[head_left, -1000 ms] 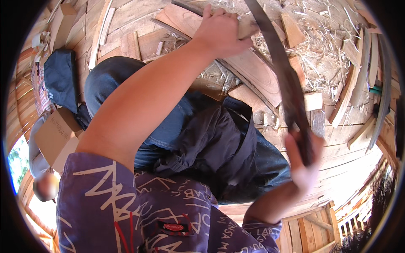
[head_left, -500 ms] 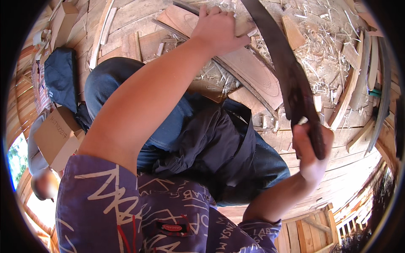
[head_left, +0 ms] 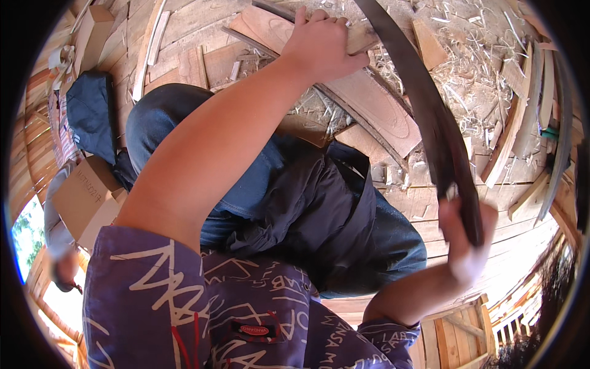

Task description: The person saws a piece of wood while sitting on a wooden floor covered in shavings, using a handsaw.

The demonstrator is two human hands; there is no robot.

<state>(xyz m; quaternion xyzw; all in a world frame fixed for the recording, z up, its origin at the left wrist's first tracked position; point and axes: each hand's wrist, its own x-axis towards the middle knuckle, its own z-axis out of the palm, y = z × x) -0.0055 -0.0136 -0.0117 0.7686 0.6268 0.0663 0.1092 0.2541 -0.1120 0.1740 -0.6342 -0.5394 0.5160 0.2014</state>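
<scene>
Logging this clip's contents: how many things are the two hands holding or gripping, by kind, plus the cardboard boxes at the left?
Long dark curved blade, gripped by the right hand: 1
Pale wooden block, under the left hand: 1
Brown cardboard boxes, one large, one narrow: 2
Total: 4

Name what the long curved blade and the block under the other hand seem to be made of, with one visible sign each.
Curved blade: probably dark metal, dull and smooth, thin-edged. Block: pale bare wood, unfinished, with curled shavings lying beside it.
</scene>
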